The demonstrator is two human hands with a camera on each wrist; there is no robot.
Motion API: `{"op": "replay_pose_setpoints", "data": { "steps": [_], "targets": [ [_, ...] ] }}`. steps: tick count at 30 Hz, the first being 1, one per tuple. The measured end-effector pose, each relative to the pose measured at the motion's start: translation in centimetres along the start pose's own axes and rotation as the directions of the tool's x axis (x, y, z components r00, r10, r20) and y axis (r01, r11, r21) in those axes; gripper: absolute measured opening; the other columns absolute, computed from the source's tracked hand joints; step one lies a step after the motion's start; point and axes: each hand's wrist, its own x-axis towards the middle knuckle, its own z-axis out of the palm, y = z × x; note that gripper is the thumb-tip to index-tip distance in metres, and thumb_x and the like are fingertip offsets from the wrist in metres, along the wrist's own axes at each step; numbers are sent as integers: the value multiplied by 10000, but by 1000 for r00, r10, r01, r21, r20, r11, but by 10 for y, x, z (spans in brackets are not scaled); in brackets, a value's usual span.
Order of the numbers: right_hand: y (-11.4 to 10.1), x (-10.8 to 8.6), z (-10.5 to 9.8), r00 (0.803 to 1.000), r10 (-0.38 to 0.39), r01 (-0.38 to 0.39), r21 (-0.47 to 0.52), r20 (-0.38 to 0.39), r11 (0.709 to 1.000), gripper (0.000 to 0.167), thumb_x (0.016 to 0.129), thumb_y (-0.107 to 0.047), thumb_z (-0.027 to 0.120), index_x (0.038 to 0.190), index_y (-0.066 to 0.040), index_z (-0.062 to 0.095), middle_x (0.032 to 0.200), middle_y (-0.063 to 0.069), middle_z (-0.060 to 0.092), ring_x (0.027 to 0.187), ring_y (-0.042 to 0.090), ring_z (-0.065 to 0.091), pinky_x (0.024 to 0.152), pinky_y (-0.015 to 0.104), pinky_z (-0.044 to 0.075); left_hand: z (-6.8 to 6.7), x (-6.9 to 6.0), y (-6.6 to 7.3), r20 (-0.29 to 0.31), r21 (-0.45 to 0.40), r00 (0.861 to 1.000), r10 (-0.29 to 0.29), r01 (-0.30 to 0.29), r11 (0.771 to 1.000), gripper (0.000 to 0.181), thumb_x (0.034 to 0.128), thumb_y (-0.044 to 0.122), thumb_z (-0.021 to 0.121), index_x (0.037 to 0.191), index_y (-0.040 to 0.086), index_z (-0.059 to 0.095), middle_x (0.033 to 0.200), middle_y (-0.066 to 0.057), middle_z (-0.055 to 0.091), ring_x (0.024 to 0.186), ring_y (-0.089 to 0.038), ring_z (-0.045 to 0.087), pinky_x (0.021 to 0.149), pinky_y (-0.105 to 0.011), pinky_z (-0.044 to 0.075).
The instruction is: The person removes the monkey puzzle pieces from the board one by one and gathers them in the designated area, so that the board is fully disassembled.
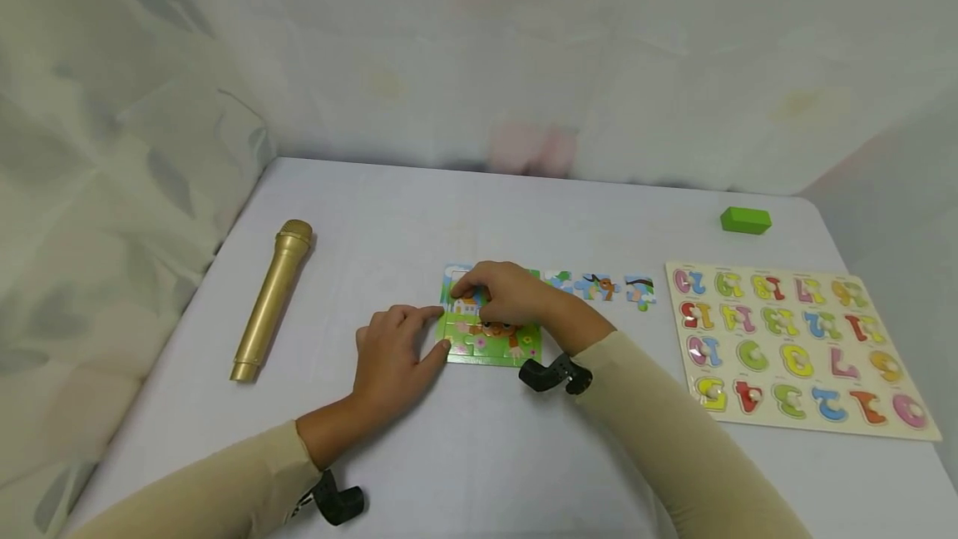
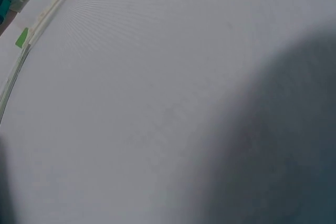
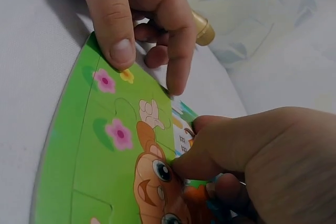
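Note:
A jigsaw puzzle [image 1: 479,348] with a cartoon animal and pink flowers on green lies flat mid-table. My left hand [image 1: 397,356] steadies its left edge, with thumb and index finger spread apart; in the right wrist view the left thumb [image 3: 118,40] rests on the green corner. Over the upper part of the puzzle, my right hand [image 1: 516,298] has its thumb and index finger curled about a puzzle piece [image 1: 466,305] showing a house. The right hand hides much of the upper picture. Loose puzzle pieces [image 1: 601,287] lie in a row to the right.
A gold microphone [image 1: 273,302] lies at the left. On the right is a number puzzle board [image 1: 674,273] with colourful knobbed digits, and a green block [image 1: 745,220] stands behind it. Fabric walls [image 1: 449,48] enclose the table. The left wrist view shows mostly white tablecloth [image 2: 131,103].

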Motion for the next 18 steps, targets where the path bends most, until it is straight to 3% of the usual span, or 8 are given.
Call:
{"op": "replay_pose_setpoints", "data": {
  "steps": [7,18],
  "targets": [
    [3,3,2,1000,5,-5,25,-12,1000,453,923,-3,726,1327,-207,741,1235,-39,665,975,158,570,855,319,491,1,0,-1,-3,12,1000,3,-3,1000,464,915,388,801,1339,209,746,1133,-17,625,1012,-285,556,798,-493,346],
    [4,2,1,1000,18,-17,217,-4,976,335,968,-70,746,1282,-184,729,1182,-34,676,760,160,595,653,293,520,1,0,1,-6,7,1000,-4,4,1000,464,906,389,805,1331,210,753,1106,-12,622,993,-283,553,790,-496,347]
  ]
}}
